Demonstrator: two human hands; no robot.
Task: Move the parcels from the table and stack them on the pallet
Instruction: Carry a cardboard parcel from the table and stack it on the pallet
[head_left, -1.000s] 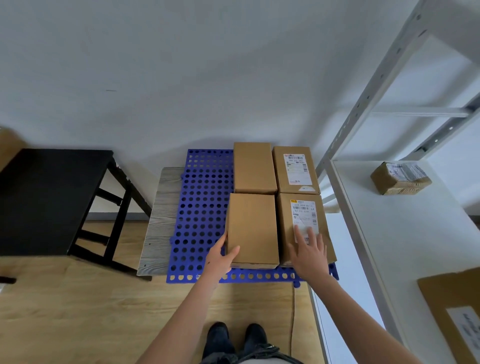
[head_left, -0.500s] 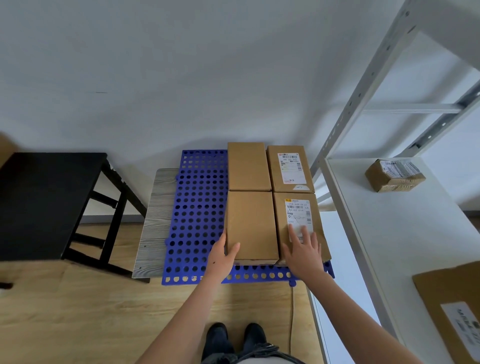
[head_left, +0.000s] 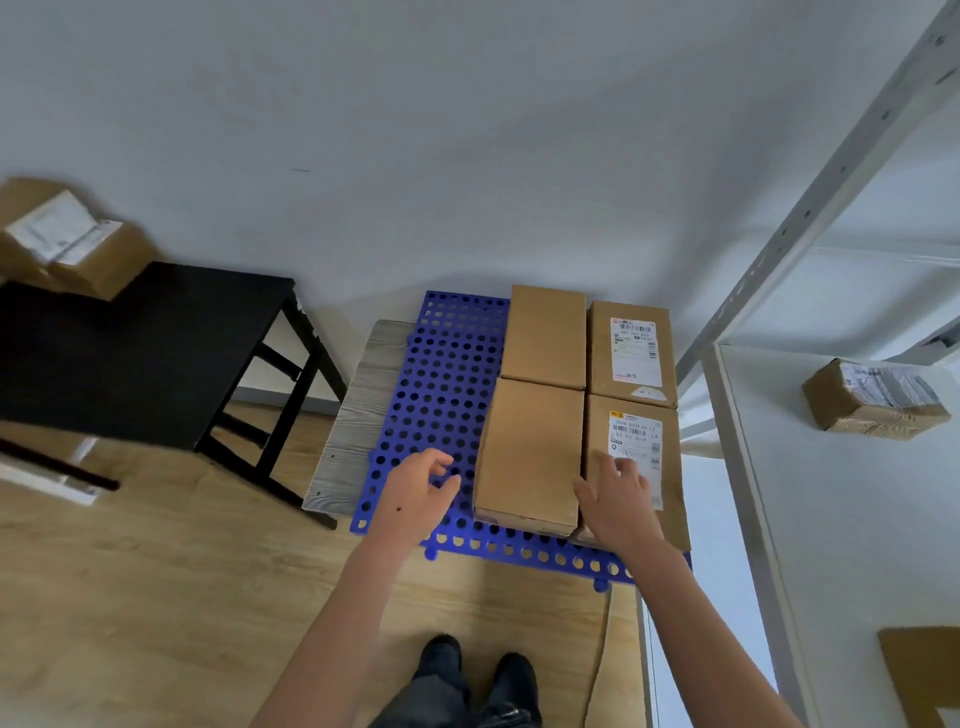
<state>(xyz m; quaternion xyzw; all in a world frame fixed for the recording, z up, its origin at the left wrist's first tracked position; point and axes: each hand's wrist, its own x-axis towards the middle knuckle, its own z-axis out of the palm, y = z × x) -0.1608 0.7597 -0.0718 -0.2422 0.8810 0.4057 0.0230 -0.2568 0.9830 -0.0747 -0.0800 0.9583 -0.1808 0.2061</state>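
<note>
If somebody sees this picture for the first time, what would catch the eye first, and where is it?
The bright blue perforated pallet in the middle, with four brown parcels packed two by two on its right half. Next, the two bare hands near it: the left hand above the pallet's holes, holding nothing, and the right hand over the near right labelled parcel.

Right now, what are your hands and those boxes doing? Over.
Left hand open above pallet; right hand open over front labelled box. Four boxes on pallet, two by two. Nothing blocking.
</note>
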